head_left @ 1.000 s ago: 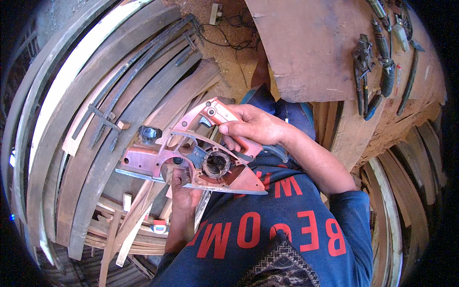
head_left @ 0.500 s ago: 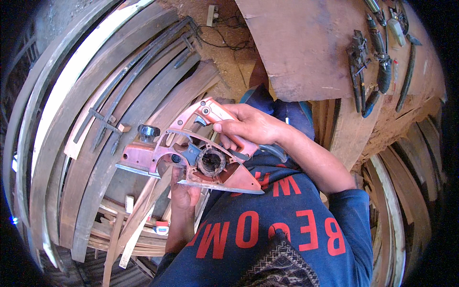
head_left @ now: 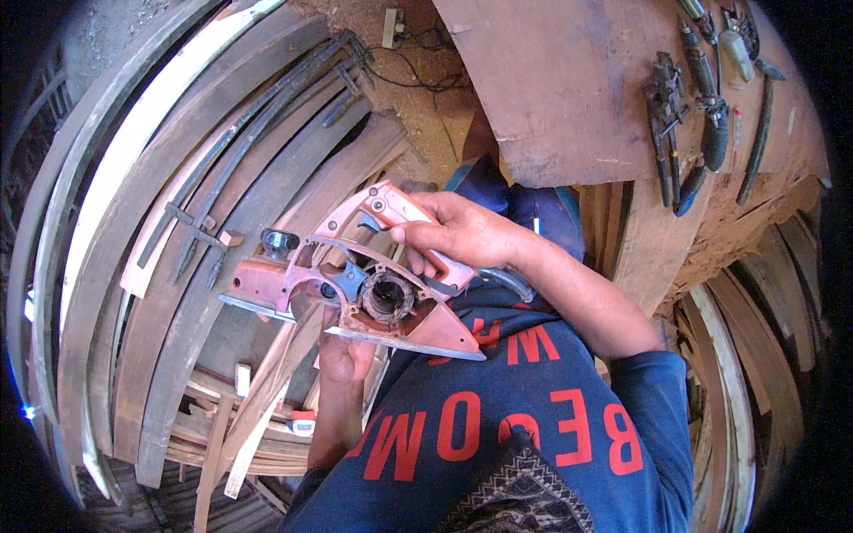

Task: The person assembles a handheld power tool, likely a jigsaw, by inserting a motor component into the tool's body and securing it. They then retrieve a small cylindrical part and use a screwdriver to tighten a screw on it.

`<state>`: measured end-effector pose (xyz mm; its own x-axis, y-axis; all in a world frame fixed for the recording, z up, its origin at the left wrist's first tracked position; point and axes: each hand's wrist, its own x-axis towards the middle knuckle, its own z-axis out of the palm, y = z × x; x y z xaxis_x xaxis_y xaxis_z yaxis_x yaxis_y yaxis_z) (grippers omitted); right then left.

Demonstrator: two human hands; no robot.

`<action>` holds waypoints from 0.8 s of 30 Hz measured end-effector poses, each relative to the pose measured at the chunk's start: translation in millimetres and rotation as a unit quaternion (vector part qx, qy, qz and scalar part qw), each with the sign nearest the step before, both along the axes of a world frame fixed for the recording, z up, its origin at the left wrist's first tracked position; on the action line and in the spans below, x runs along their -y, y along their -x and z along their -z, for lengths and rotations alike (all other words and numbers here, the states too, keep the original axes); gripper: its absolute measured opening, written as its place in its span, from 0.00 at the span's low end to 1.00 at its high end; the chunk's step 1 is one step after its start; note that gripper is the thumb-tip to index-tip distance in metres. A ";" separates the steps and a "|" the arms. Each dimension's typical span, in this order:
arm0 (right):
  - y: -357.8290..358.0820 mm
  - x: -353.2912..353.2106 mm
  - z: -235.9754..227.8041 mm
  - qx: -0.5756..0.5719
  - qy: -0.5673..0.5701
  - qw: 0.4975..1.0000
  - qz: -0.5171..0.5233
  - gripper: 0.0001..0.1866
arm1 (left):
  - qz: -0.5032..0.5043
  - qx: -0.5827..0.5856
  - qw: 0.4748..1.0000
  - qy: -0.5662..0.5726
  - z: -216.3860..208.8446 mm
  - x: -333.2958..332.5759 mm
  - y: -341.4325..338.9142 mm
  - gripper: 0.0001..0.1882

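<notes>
Right hand: the bare right hand (head_left: 466, 233) is curled round the sloping red-orange plastic handle (head_left: 391, 206), thumb along its near face; slackening would let the rear end drop.
Left hand: the bare left hand (head_left: 346, 351) is under and behind the tool, seemingly bearing weight; its fingers are partly hidden, so how tightly they are bent I cannot tell. They lie near the gap in the sole, where an edge could nick them if the tool slipped.
Planer body: the faded red-orange electric planer with its side laid bare (head_left: 426, 327) is between both hands, above the lap; uneven support could roll it.
Round hollow: the dark ring-shaped part (head_left: 388, 298) sits exposed; if it is loose, tilting that side downward could spill it, and drifting dust could foul it.
Trigger: the small blue-grey trigger (head_left: 367, 224) lies just beside the thumb tip; a shifting grip might press it. Whether power is connected I cannot tell.
Shirt: the navy cotton T-shirt with red lettering (head_left: 533, 417) is close to the pale metal sole plate (head_left: 404, 345), which could snag a fold.
Boards: the long brown wooden boards (head_left: 178, 293) lie to the left; a dropped screw could vanish between them.
Floor: tan sawdust (head_left: 418, 142) beyond could hide small parts.
</notes>
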<state>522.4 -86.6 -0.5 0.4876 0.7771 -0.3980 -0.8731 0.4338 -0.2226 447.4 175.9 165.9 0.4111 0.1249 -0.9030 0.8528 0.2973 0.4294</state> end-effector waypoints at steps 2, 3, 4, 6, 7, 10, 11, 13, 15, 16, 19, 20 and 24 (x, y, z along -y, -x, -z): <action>-0.7 0.7 -0.8 0.002 0.000 1.000 0.000 0.17 | 0.008 0.002 1.000 0.004 0.6 1.4 -1.7 0.47; -0.8 0.7 -1.1 0.004 -0.003 1.000 0.004 0.17 | 0.005 0.002 1.000 0.010 1.7 -0.1 -0.9 0.47; -1.1 0.8 -1.4 0.005 -0.006 1.000 0.008 0.17 | 0.002 0.001 1.000 0.016 3.7 -3.4 1.0 0.47; -2.6 1.9 -2.5 0.006 -0.003 1.000 0.009 0.17 | 0.000 0.005 1.000 0.023 8.5 -8.5 4.4 0.48; -3.4 2.4 -3.1 0.007 -0.002 1.000 0.009 0.17 | 0.001 0.008 1.000 0.025 11.4 -10.4 5.6 0.48; -2.7 2.9 -3.2 0.017 0.009 1.000 0.018 0.18 | 0.005 0.009 0.999 0.032 14.0 -11.2 5.0 0.49; -4.1 4.2 -3.9 0.018 0.012 1.000 0.015 0.18 | 0.007 0.008 0.999 0.034 14.7 -11.2 4.5 0.50; -6.3 7.4 -6.8 0.022 0.018 1.000 0.007 0.18 | -0.012 0.004 0.999 0.042 17.7 -12.2 8.0 0.50; -3.3 5.7 -4.6 0.019 0.023 1.000 -0.005 0.19 | -0.023 0.006 0.999 0.046 19.5 -11.6 9.1 0.51; -2.5 5.2 -3.8 0.018 0.026 0.999 -0.011 0.20 | -0.024 0.010 0.999 0.047 19.7 -10.5 8.7 0.51; -3.4 8.3 -8.0 0.027 0.037 0.999 -0.002 0.20 | -0.027 0.018 0.999 0.041 20.5 -4.8 6.1 0.52; -3.2 9.3 -8.5 0.027 0.038 0.999 -0.002 0.20 | -0.027 0.020 0.999 0.038 20.4 -2.3 4.7 0.52; -0.2 12.0 -10.0 0.020 0.042 0.999 -0.002 0.19 | -0.019 0.015 0.999 0.046 17.0 4.2 1.8 0.53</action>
<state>522.6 -98.6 9.4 0.5014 0.7438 -0.4420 -0.8644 0.4084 -0.2933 445.6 171.7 148.8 0.4347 0.0588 -0.8987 0.8271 0.3688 0.4242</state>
